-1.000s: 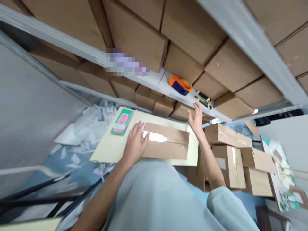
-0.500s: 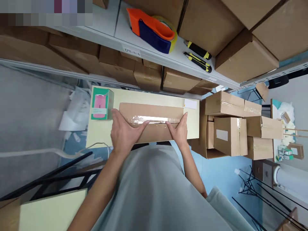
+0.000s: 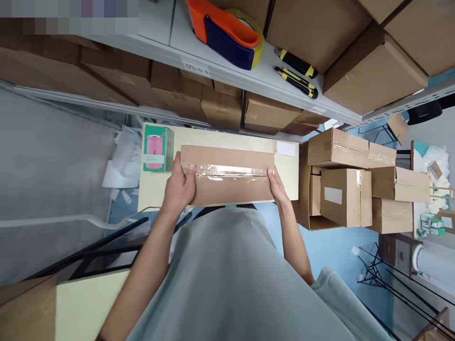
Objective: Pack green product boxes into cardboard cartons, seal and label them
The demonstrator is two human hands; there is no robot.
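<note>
A long brown cardboard box (image 3: 229, 189) is between my two hands, over the pale yellow table (image 3: 147, 194). Clear shiny tape (image 3: 231, 170) runs lengthwise along the seam on its top. My left hand (image 3: 180, 183) grips the left end, thumb on the top near the tape and fingers around the side. At the right end my right hand (image 3: 277, 184) holds on, its thumb at the tape's end and its other fingers mostly hidden. Left of the box stands a green carton (image 3: 154, 148) with a pink container pictured on it. A white label (image 3: 285, 148) lies at the table's right.
On the grey shelf (image 3: 213, 66) ahead are an orange and blue tape dispenser (image 3: 231, 35) and two yellow and black utility knives (image 3: 296, 80). Brown boxes (image 3: 266, 113) fill the shelf below. More cardboard boxes (image 3: 346, 196) are stacked right of the table.
My thumbs have moved off the middle of the tape, outward to the box's ends. Both hands now grip the ends. The view has shifted slightly.
</note>
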